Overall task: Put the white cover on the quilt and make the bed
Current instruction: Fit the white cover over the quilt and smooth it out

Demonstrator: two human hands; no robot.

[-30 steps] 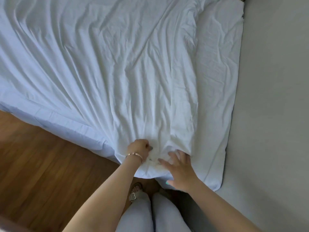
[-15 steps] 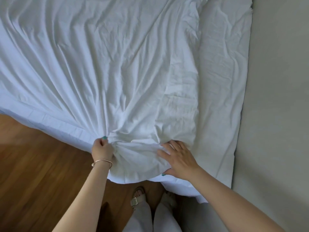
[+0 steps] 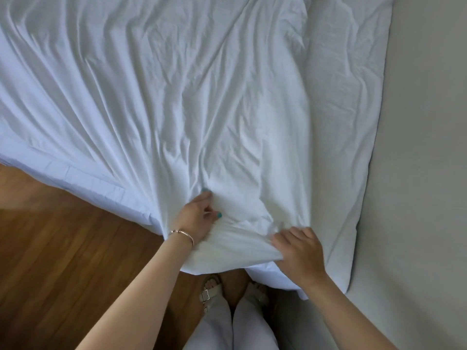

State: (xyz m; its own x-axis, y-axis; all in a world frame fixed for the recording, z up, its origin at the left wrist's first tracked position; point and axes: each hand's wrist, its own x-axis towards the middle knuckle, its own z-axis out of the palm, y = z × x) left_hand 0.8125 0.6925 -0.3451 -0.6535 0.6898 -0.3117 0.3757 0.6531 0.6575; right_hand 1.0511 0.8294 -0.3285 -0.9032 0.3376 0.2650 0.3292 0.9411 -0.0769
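Observation:
The white cover (image 3: 177, 102) lies spread and creased over the bed, and its near corner hangs off the bed's edge above my feet. My left hand (image 3: 195, 219), with a bracelet on the wrist, grips a bunch of the cover near that corner, forefinger stretched over the cloth. Long folds fan out from this hand. My right hand (image 3: 300, 253) has its fingers curled into the gathered cloth just to the right. A second white layer (image 3: 348, 97), more finely wrinkled, shows beside and under the cover on the right. I cannot tell whether it is the quilt.
Wooden floor (image 3: 63, 248) runs along the left of the bed. A plain grey surface (image 3: 417, 173) borders the bedding on the right. My legs and sandalled feet (image 3: 212, 291) stand right at the bed's corner.
My left hand has shifted right along the cover's edge to a new hold nearer the right hand. My right hand went from lying on the cloth to curling into it.

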